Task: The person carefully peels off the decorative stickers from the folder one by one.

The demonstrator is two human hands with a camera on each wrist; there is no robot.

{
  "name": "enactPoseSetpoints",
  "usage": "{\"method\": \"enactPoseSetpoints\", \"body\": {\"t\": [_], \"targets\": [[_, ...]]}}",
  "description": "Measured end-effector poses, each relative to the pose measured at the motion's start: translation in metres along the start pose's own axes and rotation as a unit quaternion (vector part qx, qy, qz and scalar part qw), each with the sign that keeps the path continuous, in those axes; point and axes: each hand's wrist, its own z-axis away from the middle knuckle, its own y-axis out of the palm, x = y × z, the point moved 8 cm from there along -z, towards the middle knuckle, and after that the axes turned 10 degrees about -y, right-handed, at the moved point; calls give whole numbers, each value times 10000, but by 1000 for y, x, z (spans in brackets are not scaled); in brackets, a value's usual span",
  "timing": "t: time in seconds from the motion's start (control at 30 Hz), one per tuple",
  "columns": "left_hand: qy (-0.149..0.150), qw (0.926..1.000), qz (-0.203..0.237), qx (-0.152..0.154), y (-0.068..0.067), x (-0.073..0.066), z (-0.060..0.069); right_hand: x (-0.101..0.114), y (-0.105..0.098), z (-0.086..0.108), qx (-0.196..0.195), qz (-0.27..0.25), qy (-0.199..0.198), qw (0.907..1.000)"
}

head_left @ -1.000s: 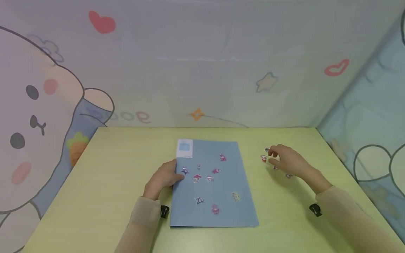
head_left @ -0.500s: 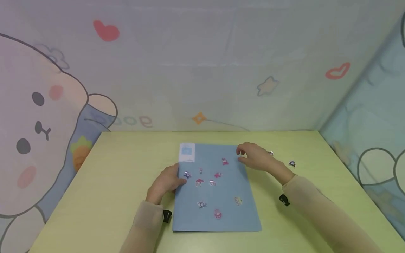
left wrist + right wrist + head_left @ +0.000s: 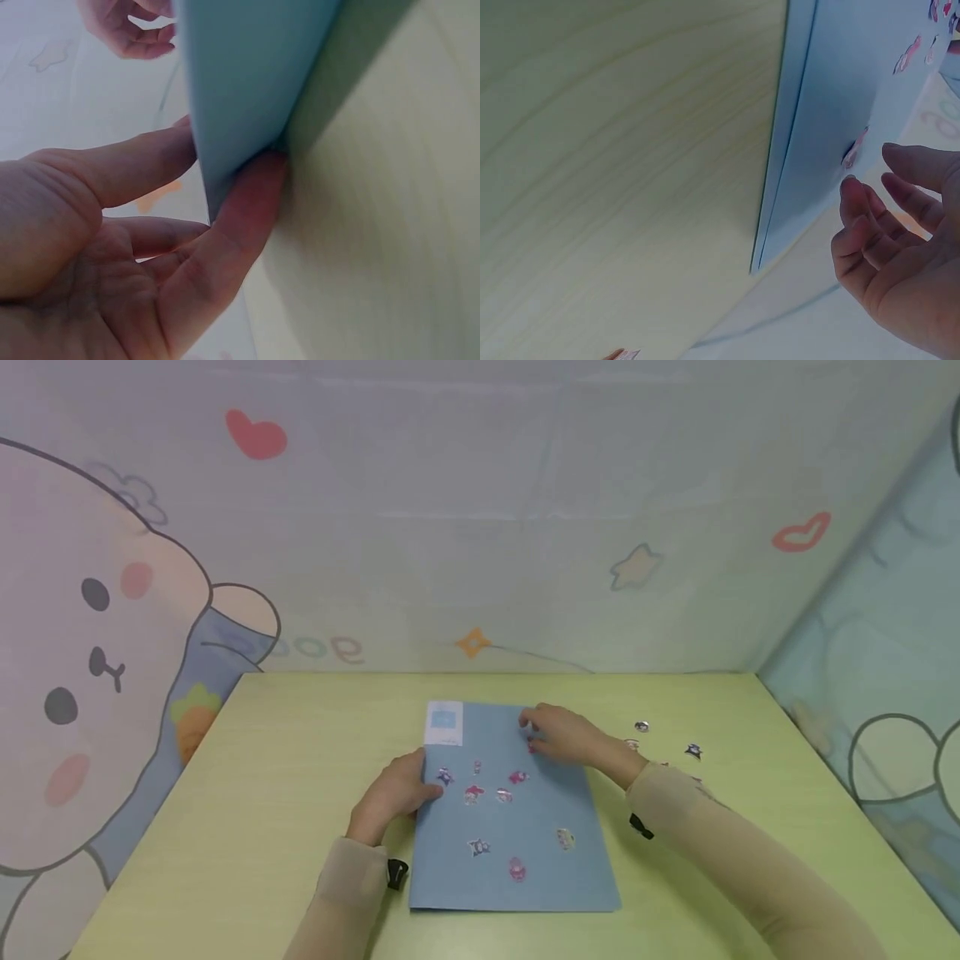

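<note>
In the head view a blue folder (image 3: 450, 881) lies on the table with several small character stickers and a white label (image 3: 444, 723) on it. My left hand (image 3: 393, 793) grips its left edge, thumb on top; in the left wrist view the hand (image 3: 142, 232) has fingers under the folder (image 3: 240, 82). Above the folder's upper right part is my right hand (image 3: 566, 735), fingers bent and apart. In the right wrist view a pink sticker (image 3: 853, 148) is close to the fingertips of this hand (image 3: 907, 262), and no item shows between them.
Several loose stickers lie on the table right of the folder, among them a dark one (image 3: 693, 751) and a small one (image 3: 642, 726). Behind the table (image 3: 322, 718) hangs a printed cloth (image 3: 480, 527) with cartoon figures.
My right hand has moved left from the loose stickers to above the folder's upper right part, uncovering some of those stickers. My left hand keeps its hold on the folder's edge.
</note>
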Motion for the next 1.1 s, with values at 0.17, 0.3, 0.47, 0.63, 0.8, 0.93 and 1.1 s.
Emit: {"method": "enactPoseSetpoints", "body": {"t": [0.17, 0.3, 0.47, 0.63, 0.8, 0.93, 1.1], "targets": [[23, 10000, 6, -24, 0, 2, -2, 0, 4, -8, 123, -17, 56, 9999], [10, 10000, 17, -47, 0, 5, -3, 3, 9, -14, 260, 32, -107, 9996], [32, 10000, 48, -42, 1, 6, -4, 3, 14, -18, 275, 49, -112, 9995], [86, 9999, 37, -40, 1, 5, -5, 0, 15, -16, 179, -40, 70, 9998], [70, 10000, 12, -20, 1, 4, -6, -5, 15, -12, 129, -56, 155, 9998], [63, 10000, -11, -24, -1, 5, -5, -6, 12, -11, 37, -16, -63, 10000], [42, 10000, -1, -56, -3, 7, -3, -3, 7, -11, -82, 31, -386, 9992]]}}
